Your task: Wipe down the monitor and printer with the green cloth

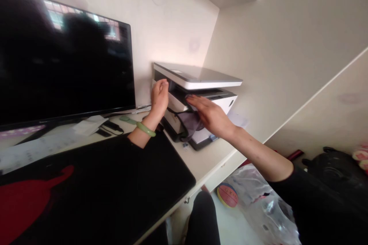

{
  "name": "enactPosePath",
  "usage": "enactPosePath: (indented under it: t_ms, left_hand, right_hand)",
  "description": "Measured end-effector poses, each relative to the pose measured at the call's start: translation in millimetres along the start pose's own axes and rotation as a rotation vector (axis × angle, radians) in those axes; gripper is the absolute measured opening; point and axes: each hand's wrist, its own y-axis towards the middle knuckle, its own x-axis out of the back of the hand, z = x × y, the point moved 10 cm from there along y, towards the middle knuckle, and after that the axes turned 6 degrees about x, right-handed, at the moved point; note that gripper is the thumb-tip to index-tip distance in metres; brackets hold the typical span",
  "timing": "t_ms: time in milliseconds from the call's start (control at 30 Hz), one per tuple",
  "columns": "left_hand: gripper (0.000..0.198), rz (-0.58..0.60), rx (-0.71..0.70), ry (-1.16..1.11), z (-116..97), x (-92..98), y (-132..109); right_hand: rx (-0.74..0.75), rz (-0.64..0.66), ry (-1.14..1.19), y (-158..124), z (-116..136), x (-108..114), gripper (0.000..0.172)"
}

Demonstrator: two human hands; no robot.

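Note:
A white printer [221, 103] with a grey top stands at the back right of the desk. Its upper unit [198, 78] is raised, leaving a dark gap at the front. At the left end of this gap is my left hand [160, 93], its fingers curled in; what they hold, if anything, is hidden. A green bangle [145, 129] circles that wrist. My right hand [212, 116] reaches across the printer's front with fingers stretched out, fingertips near the gap's lower edge. Beneath it shows a dark, see-through grey piece [191, 124], partly covered by the hand.
To the left stands a large black monitor [66, 61], with papers [89, 125] and cables below it. A black desk mat [115, 195] with a red figure covers the desk's front. On the floor lie a basketball [227, 195], plastic bags [267, 206] and a black bag [330, 172].

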Motion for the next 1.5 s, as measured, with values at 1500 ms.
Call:
enactPosePath:
  t_ms: [1500]
  left_hand:
    - [0.037,0.098,-0.908,0.445,-76,-44.0,-139]
  right_hand:
    - [-0.165,0.282,0.211,79,-100,-31,0.046]
